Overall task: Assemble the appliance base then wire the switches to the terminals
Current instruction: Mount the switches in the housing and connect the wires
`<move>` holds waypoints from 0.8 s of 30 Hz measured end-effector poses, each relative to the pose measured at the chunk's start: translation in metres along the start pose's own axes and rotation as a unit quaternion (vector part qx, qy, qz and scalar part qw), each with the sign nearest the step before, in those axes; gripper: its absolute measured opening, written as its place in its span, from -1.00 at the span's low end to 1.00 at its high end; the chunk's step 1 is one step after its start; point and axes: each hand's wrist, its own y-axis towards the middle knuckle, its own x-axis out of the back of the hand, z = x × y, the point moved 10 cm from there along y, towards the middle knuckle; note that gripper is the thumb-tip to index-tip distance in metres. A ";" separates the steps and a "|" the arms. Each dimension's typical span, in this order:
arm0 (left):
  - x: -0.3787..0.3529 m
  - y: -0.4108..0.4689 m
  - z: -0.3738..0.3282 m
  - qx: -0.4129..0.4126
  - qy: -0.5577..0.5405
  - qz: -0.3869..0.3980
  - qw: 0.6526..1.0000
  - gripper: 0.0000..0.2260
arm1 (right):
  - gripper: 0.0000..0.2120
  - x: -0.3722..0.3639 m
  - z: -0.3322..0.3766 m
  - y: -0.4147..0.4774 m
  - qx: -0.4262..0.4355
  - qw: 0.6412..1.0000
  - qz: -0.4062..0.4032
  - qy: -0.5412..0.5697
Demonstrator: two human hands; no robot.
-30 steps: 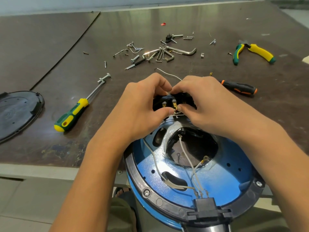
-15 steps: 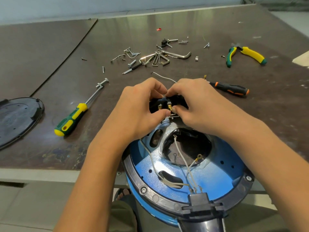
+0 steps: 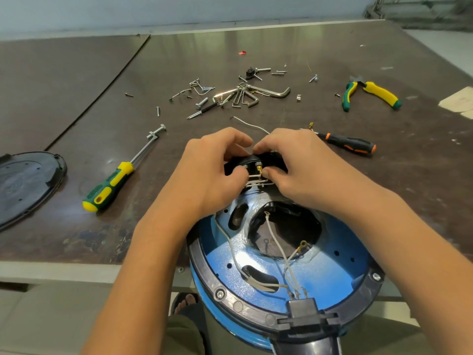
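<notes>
A repair workshop. Beyond the left hand (image 3: 212,175), hex keys (image 3: 243,97), screws (image 3: 158,111) and pliers (image 3: 371,94) litter a scuffed table (image 3: 76,213); a screwdriver (image 3: 110,187) lies leftward.

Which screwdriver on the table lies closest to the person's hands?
The black and orange screwdriver, just beyond the right hand; the green and yellow screwdriver lies farther off, left of the left hand.

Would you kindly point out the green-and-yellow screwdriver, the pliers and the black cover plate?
green-and-yellow screwdriver (image 3: 125,168): head view, yellow collar of its handle.
pliers (image 3: 381,94): head view, the yellow handle.
black cover plate (image 3: 25,183): head view, its flat face.
</notes>
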 end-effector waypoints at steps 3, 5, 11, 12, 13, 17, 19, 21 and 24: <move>0.002 0.001 0.002 0.005 -0.004 0.001 1.000 -0.64 | -0.63 -0.001 -0.001 0.000 0.002 1.000 0.003 0.004; 0.003 0.002 0.001 0.000 0.002 0.001 1.000 -0.65 | -0.63 -0.001 -0.001 0.000 0.004 1.000 0.005 -0.001; 0.001 0.006 -0.011 -0.018 0.038 0.009 0.999 -0.61 | -0.63 -0.001 0.000 0.000 0.010 1.000 0.003 0.001; 0.000 0.006 -0.012 -0.020 0.044 0.008 0.999 -0.61 | -0.63 -0.001 0.000 0.000 0.012 1.000 0.002 0.001; 0.000 0.007 -0.014 -0.021 0.047 0.007 0.999 -0.61 | -0.63 -0.001 0.001 -0.001 0.014 1.000 0.002 0.000; -0.002 0.009 -0.019 -0.026 0.064 0.015 0.997 -0.58 | -0.64 -0.001 0.000 0.000 0.015 1.000 0.003 0.003; -0.002 0.009 -0.020 -0.024 0.063 0.015 0.998 -0.56 | -0.64 -0.001 0.000 0.000 0.014 1.000 0.003 0.005; -0.001 0.009 -0.019 -0.020 0.059 0.017 0.998 -0.55 | -0.63 -0.001 -0.001 0.000 0.013 1.000 0.002 0.004; -0.001 0.009 -0.019 -0.016 0.054 0.017 0.998 -0.54 | -0.63 -0.002 -0.001 0.000 0.014 1.000 0.000 -0.002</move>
